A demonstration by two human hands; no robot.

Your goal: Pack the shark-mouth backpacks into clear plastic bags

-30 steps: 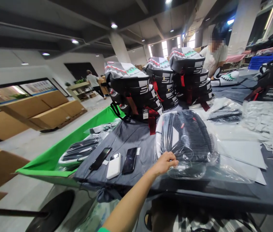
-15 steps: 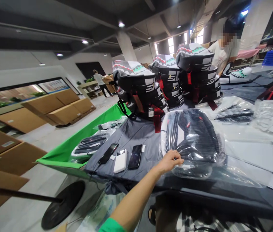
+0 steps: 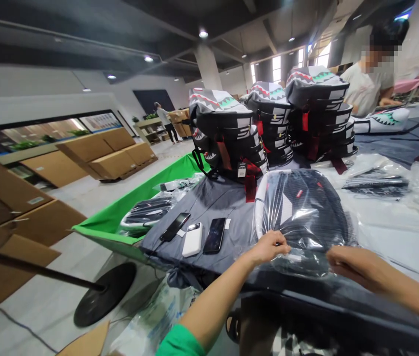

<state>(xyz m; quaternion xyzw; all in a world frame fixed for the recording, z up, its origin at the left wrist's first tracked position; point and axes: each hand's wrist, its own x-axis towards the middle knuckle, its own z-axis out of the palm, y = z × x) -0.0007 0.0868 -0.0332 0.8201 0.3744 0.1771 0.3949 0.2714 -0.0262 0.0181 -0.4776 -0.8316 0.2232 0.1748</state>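
Note:
A black and white backpack (image 3: 302, 202) lies flat in a clear plastic bag (image 3: 298, 262) near the front edge of the grey-covered table. My left hand (image 3: 272, 245) is closed on the bag's near left part, its fingers pinching the plastic. At the near right part of the bag is my right hand (image 3: 348, 262), slightly blurred, with its fingers curled together on the plastic. Behind the bagged backpack stand stacks of black backpacks (image 3: 224, 133) with zigzag-patterned tops.
Two dark phones (image 3: 215, 236) and a white power bank (image 3: 192, 239) lie left of the bag. A green-lined bin (image 3: 102, 227) adjoins the table. White sheets (image 3: 413, 247) lie right. A person (image 3: 368, 84) stands across the table.
My right hand has come into view from the right and reached the plastic bag. My left hand keeps its hold. The camera view has turned slightly left.

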